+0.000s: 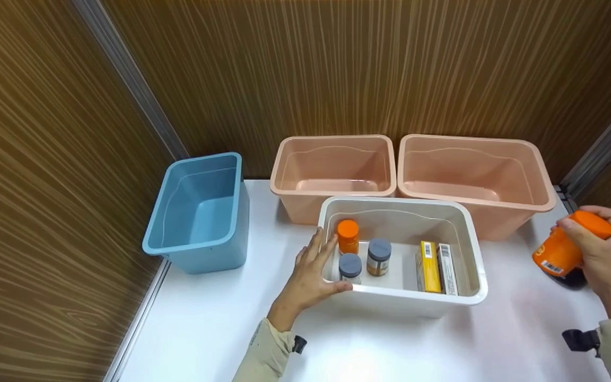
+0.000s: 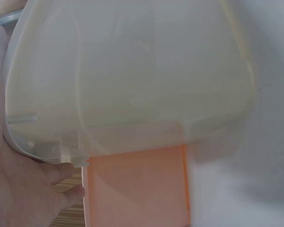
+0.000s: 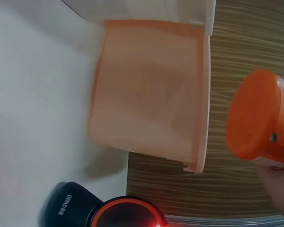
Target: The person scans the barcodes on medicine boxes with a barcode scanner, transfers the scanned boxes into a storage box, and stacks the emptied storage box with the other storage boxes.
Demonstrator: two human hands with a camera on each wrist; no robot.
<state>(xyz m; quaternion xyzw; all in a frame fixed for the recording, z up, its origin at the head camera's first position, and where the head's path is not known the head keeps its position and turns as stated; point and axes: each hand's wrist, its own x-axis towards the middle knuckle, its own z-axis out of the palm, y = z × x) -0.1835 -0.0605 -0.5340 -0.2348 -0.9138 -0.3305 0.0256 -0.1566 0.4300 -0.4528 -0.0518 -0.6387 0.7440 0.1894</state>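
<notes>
My right hand [image 1: 610, 249] grips an orange bottle [image 1: 559, 254] with a barcode label, tilted above a black scanner [image 1: 573, 280] at the far right. In the right wrist view the bottle [image 3: 255, 116] shows a round orange end, and the scanner [image 3: 128, 215] glows red. My left hand [image 1: 308, 278] rests at the near left corner of a white bin [image 1: 406, 300], thumb along the front rim and fingers at the left rim. Inside stand an orange-capped bottle [image 1: 348, 237], two grey-lidded jars [image 1: 378, 257], a yellow box [image 1: 429, 267] and a white box [image 1: 447, 269].
Two pink bins [image 1: 332, 204] [image 1: 496, 212] stand side by side behind the white bin. A blue bin [image 1: 212, 254] is at the left. Wood-patterned panels [image 1: 311, 69] enclose the white table [image 1: 194, 329] at the back and sides.
</notes>
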